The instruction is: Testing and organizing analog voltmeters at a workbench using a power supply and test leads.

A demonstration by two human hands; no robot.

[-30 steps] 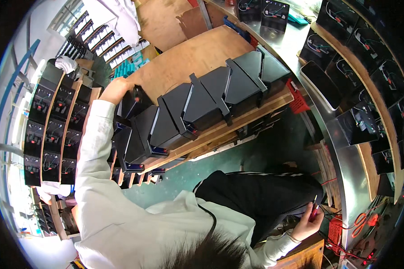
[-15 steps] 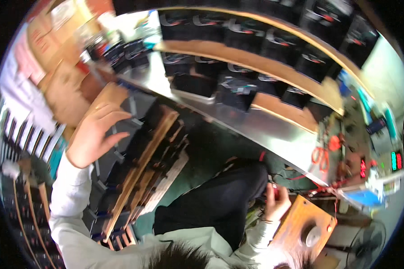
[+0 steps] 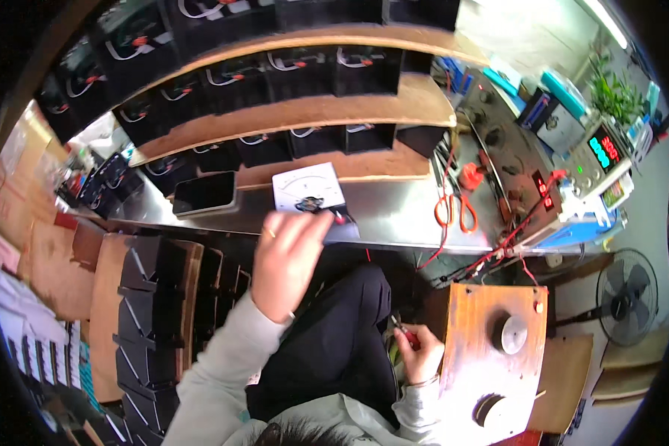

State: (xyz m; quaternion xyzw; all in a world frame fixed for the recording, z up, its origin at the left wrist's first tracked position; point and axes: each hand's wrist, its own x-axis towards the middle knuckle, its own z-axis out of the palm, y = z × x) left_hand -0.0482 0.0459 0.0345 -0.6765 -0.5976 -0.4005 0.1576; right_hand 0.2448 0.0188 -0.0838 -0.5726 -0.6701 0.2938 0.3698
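Note:
My left hand (image 3: 284,262) is over the front edge of the metal bench (image 3: 394,223), fingers reaching forward and apart. Its fingertips overlap the lower edge of an analog panel meter (image 3: 305,186) with a white dial face and a dark base. Whether they touch it I cannot make out. Low beside my right knee, my right hand (image 3: 421,355) is closed round a small red-handled tool (image 3: 409,338) with a thin dark tip pointing up and left. Its exact kind is partly hidden by the fingers.
A dark phone-like slab (image 3: 205,193) lies left of the meter. Wooden shelves (image 3: 290,119) hold several black meter cases. Orange-handled scissors (image 3: 455,214) and red leads lie right, near a power supply (image 3: 600,160). A wooden box (image 3: 490,372) with round metal knobs stands beside my right hand; black cases (image 3: 145,312) stack left.
My left hand has swung from above the stacked black cases at the left to the meter on the bench. The view has turned rightward. The right hand still grips the red-handled tool.

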